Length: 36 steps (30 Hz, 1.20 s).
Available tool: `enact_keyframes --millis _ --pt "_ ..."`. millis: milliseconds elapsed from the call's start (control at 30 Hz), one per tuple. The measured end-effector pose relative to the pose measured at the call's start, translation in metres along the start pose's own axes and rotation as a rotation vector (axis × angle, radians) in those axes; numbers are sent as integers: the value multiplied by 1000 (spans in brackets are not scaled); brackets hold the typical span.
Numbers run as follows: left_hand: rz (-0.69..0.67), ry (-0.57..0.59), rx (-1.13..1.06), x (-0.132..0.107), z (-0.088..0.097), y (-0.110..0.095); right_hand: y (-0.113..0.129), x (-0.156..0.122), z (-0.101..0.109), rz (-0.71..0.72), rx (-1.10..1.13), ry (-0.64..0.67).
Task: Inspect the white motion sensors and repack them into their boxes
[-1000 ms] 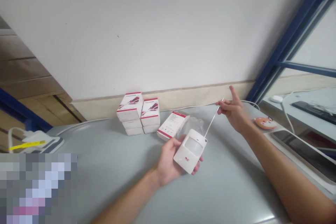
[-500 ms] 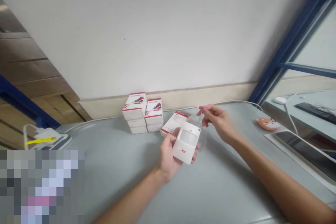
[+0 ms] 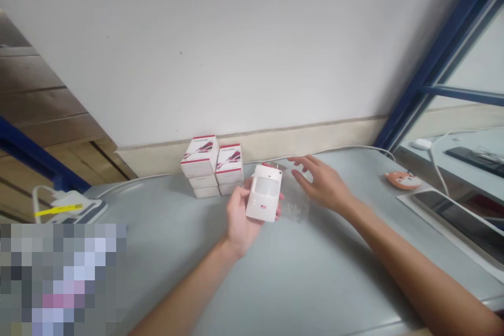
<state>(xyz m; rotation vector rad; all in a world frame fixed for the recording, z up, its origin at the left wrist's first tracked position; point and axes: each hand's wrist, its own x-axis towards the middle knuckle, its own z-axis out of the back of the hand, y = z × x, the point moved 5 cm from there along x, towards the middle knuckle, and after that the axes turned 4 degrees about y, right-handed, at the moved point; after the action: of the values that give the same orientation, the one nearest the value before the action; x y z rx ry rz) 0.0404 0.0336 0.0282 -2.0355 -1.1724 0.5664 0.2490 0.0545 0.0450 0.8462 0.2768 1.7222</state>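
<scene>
My left hand (image 3: 240,218) is wrapped round a white motion-sensor unit (image 3: 264,192) with a small red mark near its bottom, held upright above the grey table (image 3: 307,278). To its right my right hand (image 3: 321,181) hovers with its fingers spread and nothing in them, just above a clear plastic bag (image 3: 295,202) lying on the table. Behind the sensor a red-and-white box (image 3: 271,167) is mostly hidden.
Two stacks of red-and-white boxes (image 3: 212,165) stand against the white wall. A white cable (image 3: 354,149) runs along the table's back edge. At right lie an orange animal-shaped toy (image 3: 402,180) and a dark tablet (image 3: 460,220). A white device with a yellow tag (image 3: 63,207) sits far left.
My right hand let go of the thin antenna, which is no longer extended, and moved down over the plastic bag. My left hand turned the sensor upright and shifted it left.
</scene>
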Motion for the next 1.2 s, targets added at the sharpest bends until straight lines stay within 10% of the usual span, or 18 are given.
enact_keyframes --millis 300,633,1200 --pt "61 50 52 4 6 -2 -74 11 -14 -188 118 152" --pt "169 117 123 0 4 9 -78 12 23 -368 672 -33" --pt "217 140 137 5 13 25 -47 12 25 -253 731 -51"
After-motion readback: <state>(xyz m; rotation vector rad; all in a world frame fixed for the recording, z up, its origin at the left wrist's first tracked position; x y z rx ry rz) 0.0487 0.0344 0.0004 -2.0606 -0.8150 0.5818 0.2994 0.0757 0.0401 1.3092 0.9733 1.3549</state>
